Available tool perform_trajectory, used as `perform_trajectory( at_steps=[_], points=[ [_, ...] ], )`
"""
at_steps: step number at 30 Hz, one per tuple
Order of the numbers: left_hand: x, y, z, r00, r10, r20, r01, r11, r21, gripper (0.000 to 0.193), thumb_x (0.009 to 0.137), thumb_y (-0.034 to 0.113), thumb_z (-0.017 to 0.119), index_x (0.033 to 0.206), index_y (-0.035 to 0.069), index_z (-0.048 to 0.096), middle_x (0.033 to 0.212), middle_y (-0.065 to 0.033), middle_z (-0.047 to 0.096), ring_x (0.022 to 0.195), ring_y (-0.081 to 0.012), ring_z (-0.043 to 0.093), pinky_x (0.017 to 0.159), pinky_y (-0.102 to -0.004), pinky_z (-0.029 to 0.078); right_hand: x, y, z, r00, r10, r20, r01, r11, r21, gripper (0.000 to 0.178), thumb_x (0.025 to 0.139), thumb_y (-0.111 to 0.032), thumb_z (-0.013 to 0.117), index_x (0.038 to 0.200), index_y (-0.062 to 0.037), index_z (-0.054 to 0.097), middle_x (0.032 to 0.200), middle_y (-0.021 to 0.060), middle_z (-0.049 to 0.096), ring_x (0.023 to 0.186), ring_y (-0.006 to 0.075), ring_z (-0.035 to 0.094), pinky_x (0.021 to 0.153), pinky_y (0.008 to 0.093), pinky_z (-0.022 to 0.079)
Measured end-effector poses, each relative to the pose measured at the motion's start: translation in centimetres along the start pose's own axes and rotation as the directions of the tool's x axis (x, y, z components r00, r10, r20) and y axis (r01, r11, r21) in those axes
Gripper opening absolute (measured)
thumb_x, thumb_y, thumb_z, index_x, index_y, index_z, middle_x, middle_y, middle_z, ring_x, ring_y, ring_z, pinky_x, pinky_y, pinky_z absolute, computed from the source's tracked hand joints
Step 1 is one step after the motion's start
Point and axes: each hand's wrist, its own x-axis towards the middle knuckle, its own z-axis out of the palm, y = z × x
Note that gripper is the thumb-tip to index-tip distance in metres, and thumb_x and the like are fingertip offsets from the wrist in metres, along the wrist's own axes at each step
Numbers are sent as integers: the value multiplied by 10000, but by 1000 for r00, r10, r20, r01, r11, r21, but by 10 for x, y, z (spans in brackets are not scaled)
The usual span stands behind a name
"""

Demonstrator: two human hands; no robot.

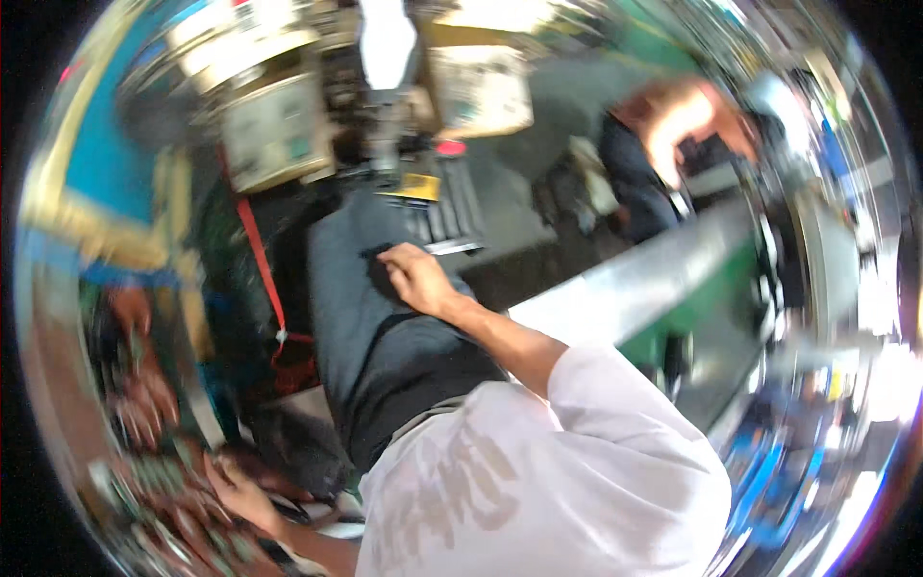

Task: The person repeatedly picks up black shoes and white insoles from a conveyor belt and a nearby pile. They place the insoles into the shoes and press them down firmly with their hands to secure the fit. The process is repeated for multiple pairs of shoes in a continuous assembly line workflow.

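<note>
My right hand (418,279) rests over my thigh in grey trousers (336,260), fingers curled. A dark patch or dark thing (382,274) lies under its fingertips; I cannot make out which, nor whether the fingers hold something. Low on the left, my left hand (245,495) reaches out beside a pile of reddish-brown parts (183,519). Blur smears its fingers, so its grip is unclear. In front of my knees stands a machine with a pale upright part (387,43), a red round button (450,148) and a yellow plate (418,188).
A red strap (255,250) hangs left of my leg. Pale boxes or panels (274,130) flank the machine. A grey metal surface (635,279) runs along the right. Beyond it another person (673,125) bends forward. Blue racks (774,481) stand at lower right.
</note>
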Motion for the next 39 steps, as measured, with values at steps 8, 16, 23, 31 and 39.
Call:
perform_trajectory(
  at_steps=[8,16,23,31,39],
  points=[
    [-15,304,201,253,793,554,-565,586,-581,392,1079,42,565,1465,-5,605,1199,-164,691,1144,-274,696,973,-380,568,-288,111,-136,420,452,-787,-687,725,50,386,860,-66,741,1240,-8,706,1196,239,714,1114,408,687,981,463,561],
    [-62,351,235,-112,779,617,-707,374,-600,357,1025,-41,578,1373,-23,657,1197,-178,687,1054,-292,723,914,-386,592,-610,57,-300,18,418,-908,-992,-103,-68,825,846,-83,731,1603,-31,409,1574,261,493,1440,438,485,1234,487,388],
    [-61,358,243,-185,719,670,-790,297,-537,341,1042,-20,568,1372,-24,655,1185,-175,681,1016,-301,696,886,-404,561,-655,102,-369,76,687,-723,-959,-147,-240,991,700,-164,945,1545,-39,442,1566,250,517,1465,402,487,1217,473,421],
    [-112,380,260,-212,753,623,-671,351,-653,316,1040,9,597,1347,-22,666,1180,-185,694,1028,-324,716,886,-422,576,-620,59,-286,-75,660,-747,-996,-8,93,769,770,-461,948,1249,37,612,1151,254,726,1125,364,708,975,446,548],
    [-162,386,288,-427,727,537,-339,422,-841,359,1009,21,657,1367,-5,665,1177,-193,716,1024,-308,729,881,-387,583,-537,19,-210,-262,925,-274,-182,232,956,727,934,-433,831,1452,8,573,1305,154,693,1181,288,669,1054,453,502]
  ],
)
